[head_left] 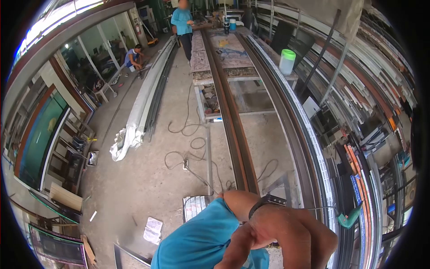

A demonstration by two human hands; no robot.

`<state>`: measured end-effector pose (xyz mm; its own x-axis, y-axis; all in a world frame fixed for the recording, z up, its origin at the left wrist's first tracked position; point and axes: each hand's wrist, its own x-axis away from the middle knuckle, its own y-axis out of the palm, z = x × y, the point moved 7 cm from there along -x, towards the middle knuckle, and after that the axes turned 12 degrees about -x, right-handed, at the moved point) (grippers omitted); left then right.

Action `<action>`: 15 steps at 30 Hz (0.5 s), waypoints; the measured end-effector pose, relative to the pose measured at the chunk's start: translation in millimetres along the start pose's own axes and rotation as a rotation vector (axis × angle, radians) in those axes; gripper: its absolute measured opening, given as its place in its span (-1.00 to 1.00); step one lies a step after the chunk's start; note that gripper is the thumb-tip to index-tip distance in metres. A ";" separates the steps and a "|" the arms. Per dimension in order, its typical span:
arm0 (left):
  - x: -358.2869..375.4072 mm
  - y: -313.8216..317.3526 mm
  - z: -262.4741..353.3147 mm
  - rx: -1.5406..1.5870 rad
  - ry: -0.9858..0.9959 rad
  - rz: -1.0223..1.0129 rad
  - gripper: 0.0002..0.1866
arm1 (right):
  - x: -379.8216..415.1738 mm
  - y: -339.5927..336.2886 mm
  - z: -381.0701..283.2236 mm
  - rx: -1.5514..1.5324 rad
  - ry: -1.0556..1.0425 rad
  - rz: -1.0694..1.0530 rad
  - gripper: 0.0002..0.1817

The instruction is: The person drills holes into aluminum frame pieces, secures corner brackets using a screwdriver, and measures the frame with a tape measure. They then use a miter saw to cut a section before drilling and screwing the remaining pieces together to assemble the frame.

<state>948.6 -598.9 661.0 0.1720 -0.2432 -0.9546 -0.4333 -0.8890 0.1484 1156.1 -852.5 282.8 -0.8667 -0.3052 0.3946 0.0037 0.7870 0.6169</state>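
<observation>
My left hand [291,228] is close to the camera at the bottom, bent at the wrist, with its back toward me. Its fingers and thumb curve down past the lower edge, so the fingertips are out of sight. Whether it holds anything is hidden. A dark band [267,200] circles the wrist, and a blue sleeve [197,235] covers the upper arm. Just beyond the hand are long brown metal profiles [226,107] running away over a worktable [239,71]. My right hand is out of view.
Wrapped profiles [150,89] lie along the floor at left, near loose cable [197,143]. Racks of profiles [358,80] line the right side. A green-lidded container [287,62] stands beside the table. One person [182,24] stands at the back; another [133,58] crouches at left.
</observation>
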 end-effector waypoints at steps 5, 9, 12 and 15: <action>8.5 11.3 1.4 0.064 -0.143 0.062 -0.30 | 12.5 -4.1 -2.3 -0.064 0.015 -0.079 -0.68; 8.6 17.3 -2.9 0.096 -0.135 0.059 -0.30 | 15.3 -8.2 -6.0 -0.076 0.005 -0.124 -0.68; 9.7 21.0 -4.5 0.110 -0.143 0.064 -0.29 | 15.7 -9.4 -7.3 -0.076 -0.006 -0.194 -0.69; 5.9 26.6 -2.9 0.114 -0.150 0.065 -0.29 | 19.4 2.7 -15.4 0.025 -0.122 -0.367 -0.69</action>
<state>940.6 -625.2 660.1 0.0101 -0.2304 -0.9730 -0.5384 -0.8213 0.1889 1146.9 -864.6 302.6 -0.8612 -0.5039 0.0663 -0.3280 0.6506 0.6849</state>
